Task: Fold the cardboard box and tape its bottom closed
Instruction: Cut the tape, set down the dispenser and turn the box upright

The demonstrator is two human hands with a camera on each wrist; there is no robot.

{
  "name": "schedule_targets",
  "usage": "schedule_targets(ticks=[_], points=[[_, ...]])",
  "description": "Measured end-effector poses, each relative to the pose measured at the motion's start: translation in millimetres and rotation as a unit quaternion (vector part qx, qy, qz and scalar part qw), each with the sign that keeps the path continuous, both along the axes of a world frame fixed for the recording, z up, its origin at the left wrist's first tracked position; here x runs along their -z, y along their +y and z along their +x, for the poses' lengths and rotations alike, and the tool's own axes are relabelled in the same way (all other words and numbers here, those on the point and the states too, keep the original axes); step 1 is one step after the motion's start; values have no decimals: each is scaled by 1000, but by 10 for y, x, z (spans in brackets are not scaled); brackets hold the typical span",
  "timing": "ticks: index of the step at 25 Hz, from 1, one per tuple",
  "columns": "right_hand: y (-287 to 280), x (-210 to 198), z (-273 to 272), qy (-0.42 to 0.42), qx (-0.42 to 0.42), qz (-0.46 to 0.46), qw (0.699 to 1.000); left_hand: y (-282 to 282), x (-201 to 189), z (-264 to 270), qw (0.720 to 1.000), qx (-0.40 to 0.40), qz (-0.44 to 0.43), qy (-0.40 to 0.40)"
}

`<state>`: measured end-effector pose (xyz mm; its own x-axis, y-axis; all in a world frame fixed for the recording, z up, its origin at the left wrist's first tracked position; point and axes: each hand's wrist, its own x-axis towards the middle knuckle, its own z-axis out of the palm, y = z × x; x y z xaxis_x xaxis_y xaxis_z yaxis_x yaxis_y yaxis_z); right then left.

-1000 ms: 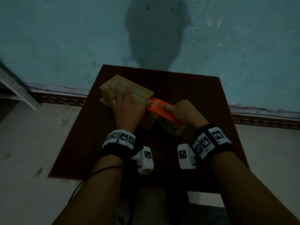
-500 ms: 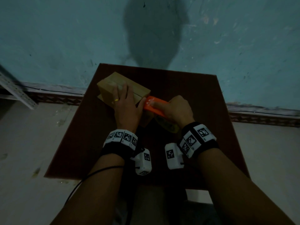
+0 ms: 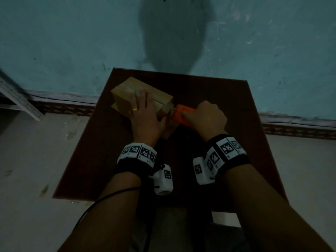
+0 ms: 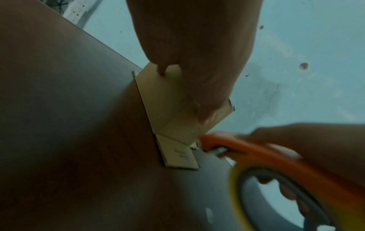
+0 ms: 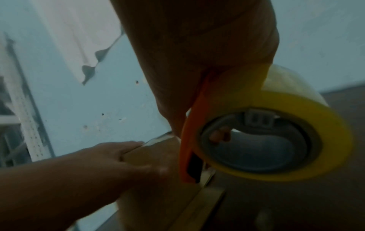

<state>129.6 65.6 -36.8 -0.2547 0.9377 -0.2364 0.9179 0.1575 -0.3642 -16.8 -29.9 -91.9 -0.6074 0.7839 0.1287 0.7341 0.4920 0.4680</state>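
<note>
Since the earlier frame, the orange tape dispenser (image 3: 182,115) has moved off the top of the cardboard box (image 3: 127,91) to its right end. The right hand (image 3: 205,119) grips the dispenser, fingers curled through the tape roll (image 5: 276,136). The left hand (image 3: 145,115) presses flat on the box top, fingers extended. The box sits on the brown table (image 3: 236,142), 1 flap (image 4: 177,154) lying flat beside it.

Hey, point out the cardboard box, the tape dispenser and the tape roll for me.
cardboard box (image 3: 127,88), head view, on its upturned top face.
tape dispenser (image 3: 179,113), head view, on its orange front end.
tape roll (image 5: 296,100), right wrist view, on the yellow side of the roll.
</note>
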Motion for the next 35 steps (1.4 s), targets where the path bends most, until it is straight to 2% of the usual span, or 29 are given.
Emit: schedule_targets(ticks=[6,9,12,16,20,23,26,28,30,32,35], points=[[334,113,309,-35,51,105,993,10,-117,115,998,-41,-2,-51],[423,215,429,-56,58,98,992,16,-158,124,995,-52,22,-77],[424,325,448,-61,69,91,992,33,-147,115,994,-72,55,-61],[428,419,424,-52,65,68,994,45,-148,144,995,-83,44,-24],[411,392,427,-6,108,65,992,63,-159,125,995,-91,33,-29],[310,287,411,-21,79,135,988,54,-138,117,996,-80,30,-22],[201,180,284,-21,26,117,993,56,-114,127,997,-76,27,-10],[104,184,187,18,-13,102,995,73,-110,121,996,-78,30,-9],[-11,220,116,109,-42,88,989,83,-111,111,996,-78,32,-8],[-107,236,57,205,-55,30,977,77,-111,102,997,-73,27,-9],[-223,207,-42,281,-69,-75,954,56,-101,117,998,-54,-15,-13]])
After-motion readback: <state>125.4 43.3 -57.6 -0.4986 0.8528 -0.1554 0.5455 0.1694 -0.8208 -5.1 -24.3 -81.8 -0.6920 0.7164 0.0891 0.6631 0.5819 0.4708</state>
